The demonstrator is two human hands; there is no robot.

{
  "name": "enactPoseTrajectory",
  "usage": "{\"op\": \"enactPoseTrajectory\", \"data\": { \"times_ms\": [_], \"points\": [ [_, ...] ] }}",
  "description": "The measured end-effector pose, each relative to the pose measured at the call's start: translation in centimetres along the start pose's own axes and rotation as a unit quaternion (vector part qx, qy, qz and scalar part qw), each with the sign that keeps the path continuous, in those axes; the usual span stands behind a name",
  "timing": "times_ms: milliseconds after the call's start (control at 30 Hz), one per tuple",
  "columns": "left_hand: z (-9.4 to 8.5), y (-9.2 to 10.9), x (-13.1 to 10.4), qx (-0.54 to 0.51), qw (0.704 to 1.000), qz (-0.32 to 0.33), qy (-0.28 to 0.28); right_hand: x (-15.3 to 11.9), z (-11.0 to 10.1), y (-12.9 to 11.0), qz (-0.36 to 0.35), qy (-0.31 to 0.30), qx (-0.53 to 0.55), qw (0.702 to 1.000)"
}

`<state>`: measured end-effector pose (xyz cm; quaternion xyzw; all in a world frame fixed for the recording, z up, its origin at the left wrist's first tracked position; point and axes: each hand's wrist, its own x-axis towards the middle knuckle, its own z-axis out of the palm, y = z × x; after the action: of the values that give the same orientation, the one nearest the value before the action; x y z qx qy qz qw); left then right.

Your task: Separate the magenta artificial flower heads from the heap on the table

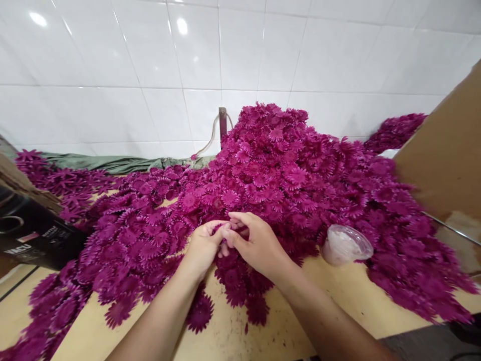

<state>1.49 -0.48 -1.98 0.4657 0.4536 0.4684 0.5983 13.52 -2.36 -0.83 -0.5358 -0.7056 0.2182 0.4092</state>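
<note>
My left hand (205,245) and my right hand (257,243) meet over the front of a big heap of magenta artificial flower pieces (278,165). Between the fingertips of both hands sits a small magenta flower piece (217,229), mostly covered by the fingers. The left thumb and fingers are closed on it. My right thumb and fingers curl against the left fingertips; whether they grip the piece too is hidden. Just below the hands, more flat, toothed-edged flower pieces (233,281) lie on the pale yellow tabletop (225,341). One lone flower piece (200,312) lies beside my left forearm.
A clear plastic cup (345,244) with whitish contents tilts against the flowers at the right. A black bottle (37,230) stands at the left edge, and a cardboard box (443,150) at the right. White tiled wall (150,60) and green cloth (101,162) border the back.
</note>
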Motion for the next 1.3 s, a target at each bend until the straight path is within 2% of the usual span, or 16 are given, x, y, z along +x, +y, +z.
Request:
{"op": "enactPoseTrajectory", "data": {
  "times_ms": [167, 233, 333, 400, 467, 567, 667, 733, 867, 967, 1033, 1167, 1233, 1300],
  "points": [
    [-0.4, -0.4, 0.3, 0.003, 1.000, -0.013, -0.011, 0.0, 1.1, 0.5, 0.035, -0.040, 0.139, 0.989],
    [-0.4, -0.5, 0.1, -0.017, 0.999, -0.022, -0.035, 0.1, 1.1, 0.6, 0.035, -0.032, 0.160, 0.986],
    [-0.1, -0.3, -0.5, -0.056, 0.994, -0.041, -0.089, 0.5, 0.9, 0.5, 0.070, -0.011, 0.194, 0.978],
    [0.0, 0.0, -0.8, -0.068, 0.990, -0.039, -0.121, 0.8, 0.4, 0.8, 0.095, 0.023, 0.208, 0.973],
    [0.1, 0.3, -0.9, -0.067, 0.989, -0.028, -0.129, 1.2, -0.2, 1.2, 0.089, 0.084, 0.191, 0.974],
    [0.1, 0.4, -0.7, -0.060, 0.995, -0.007, -0.084, 1.6, -1.2, 1.8, 0.026, 0.178, 0.101, 0.978],
    [-0.1, 0.1, -0.3, -0.029, 0.998, 0.009, -0.046, 1.4, -1.6, 1.8, -0.032, 0.208, 0.011, 0.978],
    [-0.1, -0.1, -0.1, 0.005, 0.999, 0.007, -0.043, 1.1, -1.5, 1.3, -0.045, 0.170, 0.005, 0.984],
    [-0.1, -0.4, 0.1, 0.045, 0.998, 0.006, -0.033, 0.3, -0.3, 0.4, -0.017, 0.031, 0.094, 0.995],
    [-0.2, -0.4, -0.1, 0.008, 0.999, -0.011, -0.030, 0.2, 0.4, 0.3, 0.022, -0.054, 0.181, 0.982],
    [-0.1, -0.4, -0.2, -0.027, 0.998, -0.026, -0.049, 0.2, 0.6, 0.4, 0.049, -0.070, 0.229, 0.970],
    [0.3, -0.2, -0.5, -0.038, 0.994, -0.008, -0.102, 0.4, 0.4, 0.6, 0.073, 0.016, 0.208, 0.975],
    [0.3, -0.1, -0.4, -0.019, 0.995, 0.013, -0.097, 0.8, 0.1, 0.9, 0.073, 0.077, 0.181, 0.978],
    [0.3, 0.0, -0.4, -0.008, 0.997, 0.020, -0.071, 1.4, -0.5, 1.4, 0.088, 0.141, 0.196, 0.966]
  ]
}}
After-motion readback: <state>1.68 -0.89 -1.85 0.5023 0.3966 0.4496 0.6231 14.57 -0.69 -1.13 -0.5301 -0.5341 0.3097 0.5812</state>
